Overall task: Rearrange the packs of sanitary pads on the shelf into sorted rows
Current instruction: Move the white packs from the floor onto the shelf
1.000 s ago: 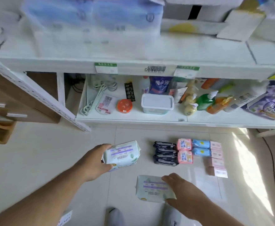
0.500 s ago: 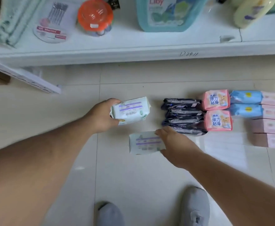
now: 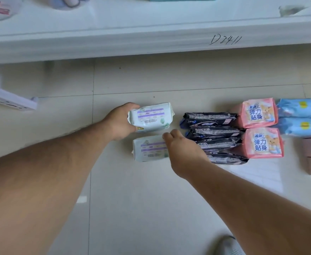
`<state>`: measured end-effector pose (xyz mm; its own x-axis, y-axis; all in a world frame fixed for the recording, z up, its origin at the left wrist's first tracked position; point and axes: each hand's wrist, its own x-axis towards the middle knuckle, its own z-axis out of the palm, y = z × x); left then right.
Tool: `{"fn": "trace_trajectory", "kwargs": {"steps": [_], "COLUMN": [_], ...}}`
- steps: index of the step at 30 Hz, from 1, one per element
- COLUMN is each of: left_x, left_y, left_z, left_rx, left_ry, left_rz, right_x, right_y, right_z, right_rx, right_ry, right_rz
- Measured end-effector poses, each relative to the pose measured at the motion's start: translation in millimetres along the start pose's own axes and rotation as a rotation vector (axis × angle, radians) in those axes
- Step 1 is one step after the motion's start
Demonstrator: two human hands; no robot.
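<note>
On the tiled floor [image 3: 132, 208] beside 4 black packs [image 3: 212, 137], 1 white pack [image 3: 151, 116] is being gripped by the left hand [image 3: 120, 122], while another [image 3: 149, 150] is apparently being grasped by the right hand [image 3: 183, 151].

**Tiled floor below a white shelf**

Large pale cream tiles [image 3: 151, 208] with thin dark grout lines cover the floor, glossy enough to catch a bright patch of daylight at right. A white shelf [image 3: 132, 39] runs across the top, "D2411" handwritten [image 3: 225, 39] on its front edge. A white perforated rail [image 3: 9, 98] slants in at left.
</note>
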<state>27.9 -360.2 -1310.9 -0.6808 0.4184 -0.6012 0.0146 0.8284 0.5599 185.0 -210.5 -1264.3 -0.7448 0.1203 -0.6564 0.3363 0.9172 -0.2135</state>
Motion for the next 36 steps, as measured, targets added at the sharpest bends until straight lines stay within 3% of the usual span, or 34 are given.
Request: {"fn": "trace_trajectory", "kwargs": {"steps": [10, 13, 15, 19, 25, 36], "left_x": [-12.9, -50.3, -86.4, -175.4, -291.1, -505.4], "left_y": [8.3, 15.4, 18.6, 48.9, 176.3, 434.1], "left_z": [-3.0, -12.5, -17.1, -26.0, -83.0, -269.4], "left_rx": [-0.064, -0.091, 0.02, 0.246, 0.417, 0.538], "left_ry": [-0.056, 0.011, 0.048, -0.059, -0.074, 0.161], "left_rz": [-0.039, -0.073, -0.074, -0.052, -0.039, 0.088], "right_x": [-10.7, -33.0, -56.2, -119.5, -228.2, -450.8], "right_y": [-13.8, -15.8, -16.5, -22.9, -35.2, -57.7], "right_z": [-1.8, -10.9, -19.1, -49.3, -166.0, -455.9], "right_rx": [-0.002, 0.036, 0.071, 0.068, 0.011, -0.046], "right_ry": [0.039, 0.077, 0.091, 0.045, 0.042, 0.238], "right_rz": [0.102, 0.106, 0.126, 0.139, 0.076, -0.064]}}
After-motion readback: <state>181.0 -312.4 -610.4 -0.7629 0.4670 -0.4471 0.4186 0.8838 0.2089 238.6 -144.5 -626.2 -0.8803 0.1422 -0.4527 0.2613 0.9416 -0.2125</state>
